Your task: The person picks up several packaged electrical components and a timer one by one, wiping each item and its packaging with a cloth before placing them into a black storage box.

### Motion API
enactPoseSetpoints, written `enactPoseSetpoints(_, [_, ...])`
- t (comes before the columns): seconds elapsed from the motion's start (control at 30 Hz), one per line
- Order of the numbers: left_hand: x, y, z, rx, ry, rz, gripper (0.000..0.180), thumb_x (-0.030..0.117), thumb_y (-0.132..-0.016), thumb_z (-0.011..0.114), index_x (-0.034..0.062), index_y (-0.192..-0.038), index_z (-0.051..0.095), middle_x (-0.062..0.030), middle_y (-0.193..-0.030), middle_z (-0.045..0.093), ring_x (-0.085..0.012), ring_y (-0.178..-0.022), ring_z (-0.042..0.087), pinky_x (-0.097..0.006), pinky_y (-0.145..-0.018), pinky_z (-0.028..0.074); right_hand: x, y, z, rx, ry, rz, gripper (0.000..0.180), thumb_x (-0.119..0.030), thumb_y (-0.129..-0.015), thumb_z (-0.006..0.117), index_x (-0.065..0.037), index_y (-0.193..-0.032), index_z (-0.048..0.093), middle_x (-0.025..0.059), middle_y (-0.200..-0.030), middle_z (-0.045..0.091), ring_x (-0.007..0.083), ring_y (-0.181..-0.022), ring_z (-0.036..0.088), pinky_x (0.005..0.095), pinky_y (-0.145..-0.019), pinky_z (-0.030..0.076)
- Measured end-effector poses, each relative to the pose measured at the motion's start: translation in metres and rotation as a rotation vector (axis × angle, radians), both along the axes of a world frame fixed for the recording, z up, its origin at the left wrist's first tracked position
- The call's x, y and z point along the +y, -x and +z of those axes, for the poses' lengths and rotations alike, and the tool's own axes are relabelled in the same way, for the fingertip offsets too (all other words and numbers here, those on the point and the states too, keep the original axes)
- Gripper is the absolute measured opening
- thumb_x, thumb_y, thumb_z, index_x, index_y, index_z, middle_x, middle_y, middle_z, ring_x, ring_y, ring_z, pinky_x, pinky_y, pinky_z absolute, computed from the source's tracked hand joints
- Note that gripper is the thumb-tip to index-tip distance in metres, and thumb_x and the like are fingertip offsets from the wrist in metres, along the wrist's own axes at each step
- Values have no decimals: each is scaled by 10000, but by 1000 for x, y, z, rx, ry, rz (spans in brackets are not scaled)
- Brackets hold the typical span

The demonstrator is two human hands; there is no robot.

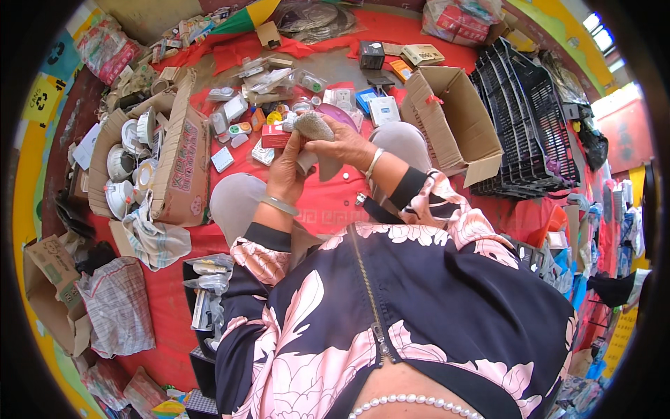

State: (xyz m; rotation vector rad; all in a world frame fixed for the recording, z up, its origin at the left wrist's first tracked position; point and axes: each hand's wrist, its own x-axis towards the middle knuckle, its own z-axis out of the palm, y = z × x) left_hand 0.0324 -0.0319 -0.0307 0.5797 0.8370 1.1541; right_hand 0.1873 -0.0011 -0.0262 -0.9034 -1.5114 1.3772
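Observation:
Between my knees, both hands come together on a grey cloth [313, 126]. My right hand [347, 148] is closed on the cloth, fingers curled around it. My left hand [285, 171] is closed close beside it, thumb up, on a small object inside or under the cloth that I cannot make out. A small red box [275, 136] is just beyond my left fingers. Past the hands lies a purple round piece [343, 114]. White wall sockets [341, 98] and small packaged parts are spread around there.
An open carton [183, 150] of round white light fittings stands at left. An opened cardboard box [447, 115] and a black plastic crate [520, 119] stand at right. A checked cloth bag [118, 307] is lower left. Red sheeting [164, 300] covers the floor.

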Motion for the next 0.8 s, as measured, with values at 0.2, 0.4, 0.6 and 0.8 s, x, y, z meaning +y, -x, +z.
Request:
enactPoseSetpoints(0.2, [-4,7,6,-118,-79,-219,712,698,-722,537,168,-1192,469,-37,-1012,594,-155,-890,595,-275,-596,498,8,-16,24,240,268,-25,337,-149,-770,692,-42,-1076,597,37,-967,622,123,-876,575,271,-790,456])
enactPoseSetpoints(0.4, [0,11,4,-42,-39,-274,589,560,-811,559,127,-1201,472,-48,-1020,597,-168,-833,622,-282,-544,502,19,-47,31,-38,292,132,309,-155,-773,682,-24,-1043,610,34,-928,626,117,-828,573,268,-748,473])
enactPoseSetpoints(0.6, [-4,2,7,-57,63,-375,485,467,-844,569,90,-1145,523,-79,-951,632,-192,-773,644,-301,-496,515,28,-42,20,-43,143,-64,323,-341,-818,661,-45,-946,654,37,-842,629,116,-715,565,269,-655,476])
enactPoseSetpoints(0.8, [-1,5,-2,-93,26,-186,503,499,-839,563,98,-1142,522,-74,-934,632,-192,-783,640,-290,-491,512,26,-47,34,364,359,-346,502,-505,-838,580,-42,-1032,601,48,-905,605,125,-804,560,279,-713,463])
